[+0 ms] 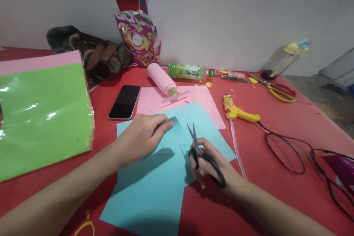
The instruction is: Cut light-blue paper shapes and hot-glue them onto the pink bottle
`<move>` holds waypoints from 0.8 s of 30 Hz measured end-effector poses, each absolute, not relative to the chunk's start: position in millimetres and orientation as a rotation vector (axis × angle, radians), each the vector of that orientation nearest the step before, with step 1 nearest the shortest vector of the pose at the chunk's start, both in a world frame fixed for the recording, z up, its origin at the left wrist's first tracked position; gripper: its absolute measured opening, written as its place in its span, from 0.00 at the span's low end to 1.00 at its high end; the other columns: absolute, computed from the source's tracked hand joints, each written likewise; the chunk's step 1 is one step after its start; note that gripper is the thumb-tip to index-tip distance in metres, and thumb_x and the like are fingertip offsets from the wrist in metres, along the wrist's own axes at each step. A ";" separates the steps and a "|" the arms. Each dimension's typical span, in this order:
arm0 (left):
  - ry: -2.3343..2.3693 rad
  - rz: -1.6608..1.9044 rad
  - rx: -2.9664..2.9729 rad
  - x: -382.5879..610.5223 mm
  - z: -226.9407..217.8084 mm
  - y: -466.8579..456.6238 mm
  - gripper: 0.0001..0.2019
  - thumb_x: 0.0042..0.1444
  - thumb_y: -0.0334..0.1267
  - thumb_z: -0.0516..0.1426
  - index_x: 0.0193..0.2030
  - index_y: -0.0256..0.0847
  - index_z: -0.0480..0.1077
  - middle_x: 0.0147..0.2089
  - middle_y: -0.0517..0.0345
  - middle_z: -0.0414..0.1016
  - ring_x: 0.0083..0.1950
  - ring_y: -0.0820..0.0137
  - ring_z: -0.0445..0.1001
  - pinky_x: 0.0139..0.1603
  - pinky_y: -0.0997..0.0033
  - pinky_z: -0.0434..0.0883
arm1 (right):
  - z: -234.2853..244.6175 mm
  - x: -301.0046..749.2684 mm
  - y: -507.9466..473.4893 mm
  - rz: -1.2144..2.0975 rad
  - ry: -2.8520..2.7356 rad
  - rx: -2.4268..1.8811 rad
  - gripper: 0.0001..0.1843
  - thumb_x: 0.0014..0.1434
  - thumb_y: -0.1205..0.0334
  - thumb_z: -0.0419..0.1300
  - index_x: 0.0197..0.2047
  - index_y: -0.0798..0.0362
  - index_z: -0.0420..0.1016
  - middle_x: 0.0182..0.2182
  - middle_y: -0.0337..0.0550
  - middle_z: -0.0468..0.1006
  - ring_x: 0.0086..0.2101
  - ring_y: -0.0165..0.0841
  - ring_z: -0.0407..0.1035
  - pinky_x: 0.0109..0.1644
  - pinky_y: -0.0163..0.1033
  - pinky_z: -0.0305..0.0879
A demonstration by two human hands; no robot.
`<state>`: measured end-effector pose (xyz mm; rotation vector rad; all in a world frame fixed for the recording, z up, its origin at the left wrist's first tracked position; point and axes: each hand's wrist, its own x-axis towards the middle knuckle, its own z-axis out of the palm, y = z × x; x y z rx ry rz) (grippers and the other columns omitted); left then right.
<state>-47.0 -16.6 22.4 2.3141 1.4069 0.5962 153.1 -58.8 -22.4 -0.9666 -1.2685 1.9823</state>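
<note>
Your bare forearms (69, 188) lie nearest, stretching over blue paper (149, 202) on the red tabletop (221, 221). And look at that left grip (141, 134): thumb and fingers pinched closed on a small dark piece (174, 121), held above the blue paper with its free end toward the scissors (196, 146). It's blurred, so you can't be sure of the material; likely paper or card, next to weightless, quick to crease and easy to tear. Take it by the edge, flat between thumb and forefinger, pressing lightly.

Over to the right grip (220, 161), curled around the black handles, blades parted in a narrow V, tips pointing away from you, near the piece yet apart from it. These should feel light but rigid, with slick metal up front, so the loops are the place to hold. Underneath, the blue paper probably slides at a touch; steady it along a border. Beyond, a phone (125, 102) rests left, a yellow glue gun (240, 112) right, both apart from your hands.
</note>
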 end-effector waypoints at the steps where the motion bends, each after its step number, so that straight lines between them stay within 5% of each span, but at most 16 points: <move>1: 1.411 0.598 2.315 -48.6 23.4 -16.6 0.14 0.57 0.37 0.47 0.22 0.37 0.62 0.18 0.65 0.59 0.20 0.77 0.58 0.23 0.77 0.54 | -22.0 153.6 -59.0 2.012 -1.280 -0.931 0.22 0.50 0.45 0.56 0.37 0.50 0.53 0.24 0.31 0.62 0.20 0.22 0.62 0.17 0.26 0.59; 11: 1.397 0.591 2.310 -45.6 21.4 -17.2 0.12 0.57 0.40 0.47 0.41 0.37 0.67 0.29 0.60 0.73 0.27 0.72 0.69 0.29 0.76 0.61 | -20.0 156.8 -59.6 2.157 -1.360 -0.804 0.21 0.52 0.45 0.55 0.39 0.50 0.52 0.25 0.31 0.61 0.17 0.20 0.58 0.18 0.29 0.56; 24: 1.346 0.540 2.258 -40.4 15.9 -21.1 0.10 0.58 0.39 0.47 0.44 0.40 0.63 0.20 0.65 0.66 0.22 0.72 0.66 0.25 0.76 0.59 | -16.0 154.8 -60.5 2.143 -1.339 -0.812 0.20 0.52 0.46 0.55 0.38 0.50 0.53 0.24 0.31 0.59 0.18 0.21 0.58 0.18 0.29 0.54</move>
